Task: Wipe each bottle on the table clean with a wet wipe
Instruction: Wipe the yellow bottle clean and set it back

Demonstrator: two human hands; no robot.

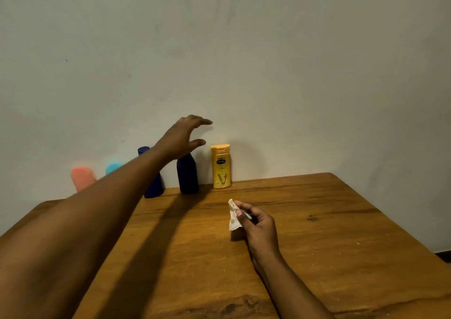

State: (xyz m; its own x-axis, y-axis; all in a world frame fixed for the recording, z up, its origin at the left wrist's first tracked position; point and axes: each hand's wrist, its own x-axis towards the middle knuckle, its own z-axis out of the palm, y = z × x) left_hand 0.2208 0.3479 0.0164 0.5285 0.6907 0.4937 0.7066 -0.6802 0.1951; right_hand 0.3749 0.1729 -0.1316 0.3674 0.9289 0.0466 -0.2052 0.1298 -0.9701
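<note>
Light is dim and warm, falling from the left; a long dark arm shadow [151, 233] crosses the wooden table [329, 221], the pink bottle [83, 178] and teal bottle [113, 168] at left are blurred, table edges bow.

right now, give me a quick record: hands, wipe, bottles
left hand: open, above right blue bottle, holding nothing
right hand: pinches wipe, over table
bottles, left to right: pink bottle, teal bottle, left blue bottle, right blue bottle, yellow bottle
placement: standing in a row by the wall
</note>
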